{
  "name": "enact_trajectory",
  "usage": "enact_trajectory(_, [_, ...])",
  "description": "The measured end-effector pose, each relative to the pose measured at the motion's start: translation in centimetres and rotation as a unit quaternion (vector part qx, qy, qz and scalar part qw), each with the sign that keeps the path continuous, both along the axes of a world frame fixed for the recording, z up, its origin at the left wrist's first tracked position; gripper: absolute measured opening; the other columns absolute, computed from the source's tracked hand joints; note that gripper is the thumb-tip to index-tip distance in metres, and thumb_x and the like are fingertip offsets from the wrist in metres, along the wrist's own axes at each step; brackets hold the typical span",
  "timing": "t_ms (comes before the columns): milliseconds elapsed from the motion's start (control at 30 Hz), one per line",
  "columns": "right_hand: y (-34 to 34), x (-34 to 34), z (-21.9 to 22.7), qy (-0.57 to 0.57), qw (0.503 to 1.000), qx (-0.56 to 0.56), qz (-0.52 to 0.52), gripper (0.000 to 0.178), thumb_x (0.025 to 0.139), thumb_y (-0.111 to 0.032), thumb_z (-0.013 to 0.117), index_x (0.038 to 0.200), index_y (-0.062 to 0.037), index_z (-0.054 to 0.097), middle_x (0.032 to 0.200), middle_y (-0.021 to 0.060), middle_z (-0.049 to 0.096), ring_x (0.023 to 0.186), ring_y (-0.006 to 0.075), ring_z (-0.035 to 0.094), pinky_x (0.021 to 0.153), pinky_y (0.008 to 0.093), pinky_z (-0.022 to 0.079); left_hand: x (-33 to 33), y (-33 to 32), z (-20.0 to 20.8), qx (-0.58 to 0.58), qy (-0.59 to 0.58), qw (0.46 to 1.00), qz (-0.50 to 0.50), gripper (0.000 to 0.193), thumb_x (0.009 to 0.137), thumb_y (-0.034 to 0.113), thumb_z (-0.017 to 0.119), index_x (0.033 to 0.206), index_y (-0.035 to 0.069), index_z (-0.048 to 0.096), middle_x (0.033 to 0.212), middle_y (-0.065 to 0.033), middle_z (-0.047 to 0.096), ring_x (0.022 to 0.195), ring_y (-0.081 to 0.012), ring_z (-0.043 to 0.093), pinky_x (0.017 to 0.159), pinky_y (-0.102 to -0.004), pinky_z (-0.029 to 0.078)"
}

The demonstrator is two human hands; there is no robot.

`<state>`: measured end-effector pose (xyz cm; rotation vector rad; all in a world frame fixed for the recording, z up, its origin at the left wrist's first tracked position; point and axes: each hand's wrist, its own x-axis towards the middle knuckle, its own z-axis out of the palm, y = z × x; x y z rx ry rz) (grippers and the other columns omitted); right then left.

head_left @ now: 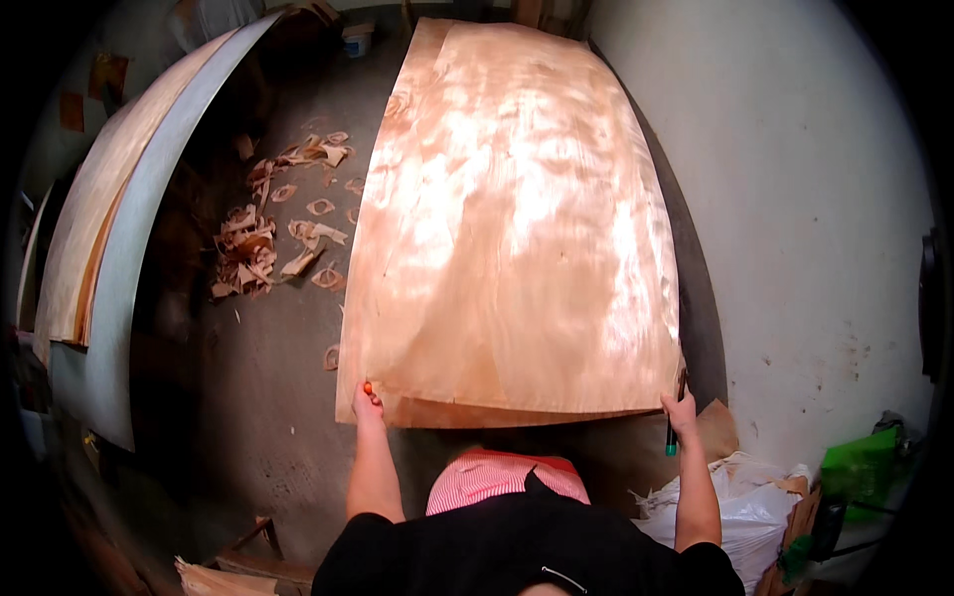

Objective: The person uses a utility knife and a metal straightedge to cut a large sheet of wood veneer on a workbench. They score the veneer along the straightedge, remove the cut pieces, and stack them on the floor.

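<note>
A large, thin sheet of wood veneer (pixel 517 238), pale orange-brown and glossy, stretches away from me. Its near edge is lifted a little, and another veneer layer (pixel 447 412) shows under it. My left hand (pixel 369 403) is closed at the near left corner, with a small orange thing (pixel 368 387) at its fingers whose kind I cannot make out. At the near right corner my right hand (pixel 680 409) is closed on the sheet's edge. The same hand also holds a slim dark tool with a green end (pixel 672 449), pointing down.
Veneer scraps (pixel 248 248) litter the floor on the left. Farther left, a raised table (pixel 149 219) bears stacked veneer sheets (pixel 94 248). A pale wall (pixel 795 199) runs along the right. White plastic sacks (pixel 735 507) and a green bag (pixel 860 467) lie at the lower right.
</note>
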<state>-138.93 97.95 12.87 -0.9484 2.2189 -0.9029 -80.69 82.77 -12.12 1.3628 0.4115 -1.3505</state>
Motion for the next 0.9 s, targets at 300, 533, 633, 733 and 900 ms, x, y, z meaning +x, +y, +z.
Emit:
enact_trajectory(300, [4.1,1.4,-6.8,0.235,0.970,0.065,0.010,0.028,0.069,-0.016,0.061,0.089,0.0010,0.054,0.078,0.0224,0.059,0.079,0.0376,0.057,0.068,0.0414,0.045,-1.3,6.7,-0.6,-0.012,-0.126,0.992,0.006,0.012,0.075,0.017,0.059,0.075,0.013,0.048,0.061,0.0024,0.045,0.042,-0.0054,0.034,0.034,-0.0177,0.027])
enact_trajectory(533, [7.6,2.4,-12.1,0.262,0.947,0.183,-0.009,0.026,0.070,-0.021,0.060,0.090,-0.0037,0.054,0.069,0.0203,0.057,0.070,0.0385,0.057,0.062,0.0444,0.045,-4.4,13.3,2.3,0.139,-0.199,0.970,0.031,0.012,0.073,0.019,0.056,0.076,0.012,0.047,0.063,0.0022,0.046,0.046,-0.0065,0.035,0.036,-0.0192,0.027])
enact_trajectory(633, [5.4,1.3,-14.8,0.249,0.956,0.155,-0.005,0.026,0.071,-0.020,0.060,0.089,-0.0028,0.054,0.069,0.0215,0.057,0.071,0.0391,0.057,0.063,0.0449,0.045,-4.7,11.3,-0.6,0.099,-0.218,0.970,0.039,0.010,0.072,0.019,0.056,0.075,0.012,0.049,0.063,0.0025,0.046,0.045,-0.0066,0.034,0.038,-0.0207,0.026])
enact_trajectory(733, [1.7,0.2,-16.2,0.238,0.958,0.158,-0.003,0.026,0.071,-0.020,0.061,0.089,-0.0026,0.053,0.070,0.0219,0.057,0.072,0.0392,0.057,0.064,0.0448,0.045,-5.9,8.2,-2.2,0.081,-0.269,0.959,0.027,0.008,0.072,0.018,0.055,0.075,0.012,0.051,0.063,0.0033,0.048,0.044,-0.0065,0.032,0.039,-0.0227,0.025])
enact_trajectory(900, [0.7,-1.1,-18.0,0.237,0.961,0.140,-0.004,0.026,0.071,-0.020,0.061,0.088,-0.0027,0.052,0.072,0.0220,0.058,0.072,0.0394,0.056,0.064,0.0447,0.044,-8.5,7.2,-3.2,0.115,-0.281,0.953,-0.003,0.007,0.073,0.016,0.054,0.077,0.010,0.053,0.067,0.0017,0.051,0.049,-0.0083,0.037,0.044,-0.0234,0.031])
